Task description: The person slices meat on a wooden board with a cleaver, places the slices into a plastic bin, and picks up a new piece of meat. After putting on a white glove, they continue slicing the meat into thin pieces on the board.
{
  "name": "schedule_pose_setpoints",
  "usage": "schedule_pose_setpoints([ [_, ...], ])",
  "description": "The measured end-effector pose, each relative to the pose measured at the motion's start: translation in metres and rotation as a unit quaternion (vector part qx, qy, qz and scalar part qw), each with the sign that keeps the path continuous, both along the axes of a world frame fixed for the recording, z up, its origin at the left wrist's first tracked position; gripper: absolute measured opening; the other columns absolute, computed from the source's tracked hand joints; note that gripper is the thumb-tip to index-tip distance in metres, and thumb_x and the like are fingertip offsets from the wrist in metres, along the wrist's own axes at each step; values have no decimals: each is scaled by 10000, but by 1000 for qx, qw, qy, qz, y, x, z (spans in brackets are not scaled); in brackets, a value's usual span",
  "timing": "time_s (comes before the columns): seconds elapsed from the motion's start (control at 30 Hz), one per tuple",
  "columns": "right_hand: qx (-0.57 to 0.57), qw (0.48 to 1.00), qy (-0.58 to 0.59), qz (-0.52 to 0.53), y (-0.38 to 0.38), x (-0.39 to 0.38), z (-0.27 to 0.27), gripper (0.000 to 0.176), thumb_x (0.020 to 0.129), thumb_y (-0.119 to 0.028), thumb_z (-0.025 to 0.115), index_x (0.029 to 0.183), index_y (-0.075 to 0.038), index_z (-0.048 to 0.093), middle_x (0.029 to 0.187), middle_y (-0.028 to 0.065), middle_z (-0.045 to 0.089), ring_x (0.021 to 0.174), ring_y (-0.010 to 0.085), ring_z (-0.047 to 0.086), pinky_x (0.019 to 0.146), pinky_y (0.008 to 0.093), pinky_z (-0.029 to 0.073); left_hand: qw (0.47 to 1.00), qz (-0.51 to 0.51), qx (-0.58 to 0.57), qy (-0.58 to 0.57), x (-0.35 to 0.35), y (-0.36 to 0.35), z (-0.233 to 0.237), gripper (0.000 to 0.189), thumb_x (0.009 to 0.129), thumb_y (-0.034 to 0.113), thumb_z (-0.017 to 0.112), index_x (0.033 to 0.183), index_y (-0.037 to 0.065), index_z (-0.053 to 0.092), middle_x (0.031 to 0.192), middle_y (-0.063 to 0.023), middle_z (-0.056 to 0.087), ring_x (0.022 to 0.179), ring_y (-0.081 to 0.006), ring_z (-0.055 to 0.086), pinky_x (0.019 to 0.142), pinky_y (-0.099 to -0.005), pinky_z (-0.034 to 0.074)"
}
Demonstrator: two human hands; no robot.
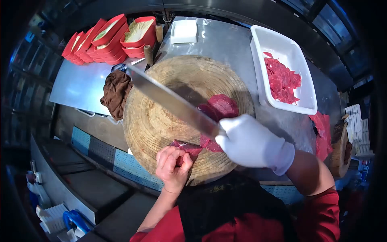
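A round wooden chopping block [157,92] fills the middle of the view. My right hand [254,141], in a white glove, grips the handle of a long, broad-bladed knife [173,103]. Its blade slants up to the left over the block, hiding part of the wood. My bare left hand [173,167] is closed at the block's near edge, fingers curled against a dark red piece of raw meat [188,147]. Cut slices of raw meat [223,106] lie beyond it, partly covered by the blade and my glove.
A white tub [284,70] at the right contains sliced meat. More meat [321,135] lies at the table's right edge. Red containers [139,32] with leafy vegetables are stacked at back left. A brown cloth [116,92] borders the block; a white dish [184,31] stands behind.
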State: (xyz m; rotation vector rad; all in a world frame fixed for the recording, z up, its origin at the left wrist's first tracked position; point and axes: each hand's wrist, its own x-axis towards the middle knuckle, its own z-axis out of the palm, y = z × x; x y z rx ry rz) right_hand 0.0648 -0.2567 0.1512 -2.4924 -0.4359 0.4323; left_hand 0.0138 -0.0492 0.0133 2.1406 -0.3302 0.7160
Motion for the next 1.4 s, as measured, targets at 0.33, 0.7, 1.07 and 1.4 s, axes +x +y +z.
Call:
schedule_pose_setpoints([
  [0.33,-47,999,8,-20,-15,-26,-25,237,902,-205,551,851,21,602,715,244,625,726,434,640,685,505,504,1000,0,14,-9,2,2,-1,193,674,5,763,819,44,643,861,-111,637,823,-295,620,729,-374,510],
  [0.7,-21,998,19,48,8,-28,-36,138,785,-114,557,809,4,624,741,234,647,736,411,655,677,491,521,1000,-3,4,1,1,1,1,190,701,17,759,843,43,635,853,-110,642,821,-291,624,738,-366,504],
  [1.07,22,981,-184,66,-5,-35,-26,52,810,-78,571,803,-28,557,641,165,589,599,349,630,551,453,494,999,-2,34,-16,-5,2,3,187,731,24,767,883,36,659,871,-110,644,833,-293,616,746,-366,503],
  [1.4,-97,971,-153,153,-39,-84,2,75,779,-129,597,764,-77,546,583,47,489,491,213,574,445,349,462,999,21,39,23,-26,8,-16,137,733,116,789,850,121,718,875,-84,708,803,-309,672,748,-387,529],
])
